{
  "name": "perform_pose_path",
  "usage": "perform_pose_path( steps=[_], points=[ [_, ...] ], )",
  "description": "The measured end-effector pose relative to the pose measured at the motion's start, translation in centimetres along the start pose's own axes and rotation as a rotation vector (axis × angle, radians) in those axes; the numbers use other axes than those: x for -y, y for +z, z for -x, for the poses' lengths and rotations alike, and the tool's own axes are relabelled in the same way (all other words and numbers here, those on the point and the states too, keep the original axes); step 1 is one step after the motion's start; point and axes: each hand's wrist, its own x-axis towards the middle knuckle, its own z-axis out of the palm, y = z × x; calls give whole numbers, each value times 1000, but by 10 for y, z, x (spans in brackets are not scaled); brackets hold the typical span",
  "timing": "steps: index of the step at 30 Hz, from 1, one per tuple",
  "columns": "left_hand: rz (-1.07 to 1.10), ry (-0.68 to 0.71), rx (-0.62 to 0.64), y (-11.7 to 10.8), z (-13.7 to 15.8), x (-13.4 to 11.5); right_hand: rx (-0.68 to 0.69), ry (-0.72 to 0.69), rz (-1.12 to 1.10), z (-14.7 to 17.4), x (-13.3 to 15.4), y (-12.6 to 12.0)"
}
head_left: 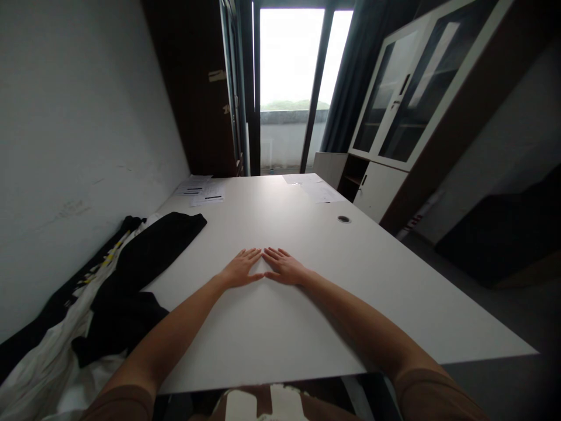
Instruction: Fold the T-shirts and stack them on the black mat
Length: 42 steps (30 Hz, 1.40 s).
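Note:
Both my hands lie flat, palms down, on the white table. My left hand has its fingers stretched out and its thumb pointing right. My right hand mirrors it, thumb pointing left. The thumb tips and index fingertips meet or nearly meet, framing a small patch of tabletop between the hands. Neither hand holds anything. Left of my left forearm lies a black garment, spread over the table's left side.
White and black clothes are piled along the left wall. Printed papers lie at the far left, more sheets at the far right. A round cable hole sits near the right edge. A glass-door cabinet stands beyond.

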Motion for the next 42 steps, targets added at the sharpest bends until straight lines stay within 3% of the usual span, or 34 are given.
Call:
perform_pose_path(
  steps=[42],
  points=[
    [20, -1, -5, 0, -1, -1, -12, 2, -12, 0, -1, -1]
  ],
)
